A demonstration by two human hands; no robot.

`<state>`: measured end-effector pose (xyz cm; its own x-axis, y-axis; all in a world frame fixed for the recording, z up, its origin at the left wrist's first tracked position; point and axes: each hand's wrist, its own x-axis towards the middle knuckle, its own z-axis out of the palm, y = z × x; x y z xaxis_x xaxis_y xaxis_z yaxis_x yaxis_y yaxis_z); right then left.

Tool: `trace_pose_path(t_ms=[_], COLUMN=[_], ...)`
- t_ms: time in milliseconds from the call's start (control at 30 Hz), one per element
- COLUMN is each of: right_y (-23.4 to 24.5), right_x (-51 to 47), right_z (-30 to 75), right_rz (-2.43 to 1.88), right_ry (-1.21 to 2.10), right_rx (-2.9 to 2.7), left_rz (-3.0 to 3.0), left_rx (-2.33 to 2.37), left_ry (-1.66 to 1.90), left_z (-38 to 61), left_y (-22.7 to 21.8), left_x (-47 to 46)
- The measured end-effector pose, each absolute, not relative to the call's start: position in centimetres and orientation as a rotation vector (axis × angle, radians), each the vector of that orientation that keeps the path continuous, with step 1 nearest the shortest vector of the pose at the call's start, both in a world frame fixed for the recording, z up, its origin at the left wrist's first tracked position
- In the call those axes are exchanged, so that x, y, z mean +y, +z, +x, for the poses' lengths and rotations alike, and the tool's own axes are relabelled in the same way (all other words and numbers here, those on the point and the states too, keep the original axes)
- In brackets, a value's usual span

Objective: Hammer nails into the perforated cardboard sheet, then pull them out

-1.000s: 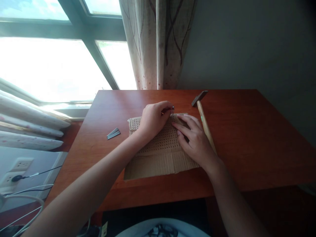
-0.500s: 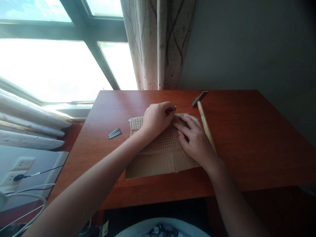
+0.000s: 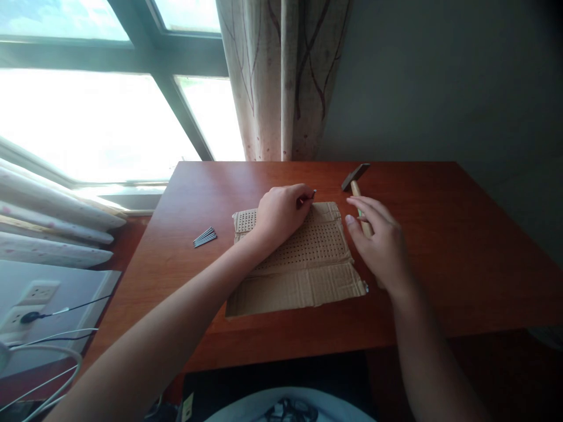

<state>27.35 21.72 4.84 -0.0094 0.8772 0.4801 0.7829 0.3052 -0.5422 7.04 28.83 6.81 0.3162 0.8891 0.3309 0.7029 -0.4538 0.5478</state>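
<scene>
My left hand rests over the far part of a cardboard piece full of rows of small holes. Thumb and index finger pinch a nail, of which only the top end shows above them. Just right of the cardboard, my right hand hovers over the wooden handle of a hammer, fingers stretched and apart. Part of the handle is hidden beneath that hand, and I see no firm grip on it. The hammer lies with its metal head pointing away from me.
Several loose nails lie fanned out left of the cardboard on the reddish wooden table. A window and a curtain stand behind. At lower left are a wall socket and cables.
My right hand has let go of the cardboard and moved right, over the hammer's handle. My left hand keeps its pinch in nearly the same spot.
</scene>
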Motion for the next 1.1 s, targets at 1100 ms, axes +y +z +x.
trace_pose_path(t_ms=[1100], right_y=[0.5], right_x=[24.0], right_z=[31.4], right_rz=[-2.129], right_ry=[0.051], right_rx=[-1.827], left_rz=[2.317], left_rx=[1.421], left_ry=[0.907], left_z=[7.0], left_y=[6.6], left_x=[28.8])
